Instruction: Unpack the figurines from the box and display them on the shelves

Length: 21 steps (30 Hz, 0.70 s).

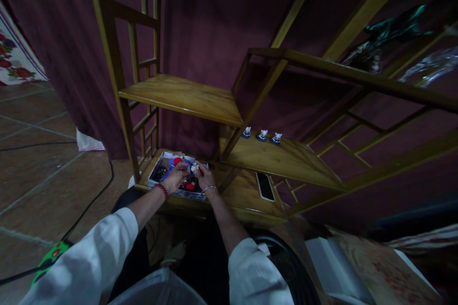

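A shallow cardboard box [161, 156] rests on the lowest wooden shelf, filled with small red, blue and black items. Over it, my right hand [206, 179] pinches a small white and blue figurine [195, 168]. My left hand [174, 177] hovers above the box close to the figurine, fingers loosely bent and apart, with nothing visible in them. Three similar small figurines [264, 135] with dark bases stand in a row on the shelf [286, 157] to the right.
A phone [265, 186] lies on the lower shelf to the right. Above the box is a higher wooden shelf [182, 97]. Slanted frame bars surround the space. A green power strip [52, 259] with cables sits on the floor at left; an opened carton [336, 267] is at lower right.
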Available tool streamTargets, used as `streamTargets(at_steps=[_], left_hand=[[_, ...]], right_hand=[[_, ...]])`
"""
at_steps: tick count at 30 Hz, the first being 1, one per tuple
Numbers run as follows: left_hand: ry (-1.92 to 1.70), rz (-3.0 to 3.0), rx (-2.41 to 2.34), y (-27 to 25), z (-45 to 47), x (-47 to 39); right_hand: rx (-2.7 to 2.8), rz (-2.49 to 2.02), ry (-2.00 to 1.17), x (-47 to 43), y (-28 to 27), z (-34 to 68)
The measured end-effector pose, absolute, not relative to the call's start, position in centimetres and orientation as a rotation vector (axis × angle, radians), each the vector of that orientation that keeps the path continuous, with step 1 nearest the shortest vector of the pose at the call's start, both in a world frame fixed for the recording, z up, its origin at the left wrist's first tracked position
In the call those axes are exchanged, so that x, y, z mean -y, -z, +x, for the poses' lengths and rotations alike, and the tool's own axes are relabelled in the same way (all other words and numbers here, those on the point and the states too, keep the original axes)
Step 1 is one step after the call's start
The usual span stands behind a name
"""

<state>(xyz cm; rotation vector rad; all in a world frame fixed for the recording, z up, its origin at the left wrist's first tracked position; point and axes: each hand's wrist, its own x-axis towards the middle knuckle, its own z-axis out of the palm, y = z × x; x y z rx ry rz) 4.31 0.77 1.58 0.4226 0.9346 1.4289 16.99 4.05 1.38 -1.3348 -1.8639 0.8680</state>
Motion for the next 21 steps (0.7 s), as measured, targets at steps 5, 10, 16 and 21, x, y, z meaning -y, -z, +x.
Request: streamTargets(at_steps=[5,10,16,21], left_hand=[[-1.449,0.382,-0.890,-1.3,4.5,-0.6],[-1.468,0.349,-0.861,-1.5,4.6,-0.2],[-1.477,0.336,-0.854,-2.0,5.0,0.2],[-1.455,0.312,-0.856,-2.5,5.1,0.8]], right_hand=[[1.931,-1.276,-0.843,-3.6,-2.2,17.2],[2.004,-1.179,-0.817,-3.4,-3.0,17.4],[2.069,-1.025,-0.733,-3.3,-3.5,17.6],[2.115,-0.962,-0.688,-3.0,-3.9,18.1]])
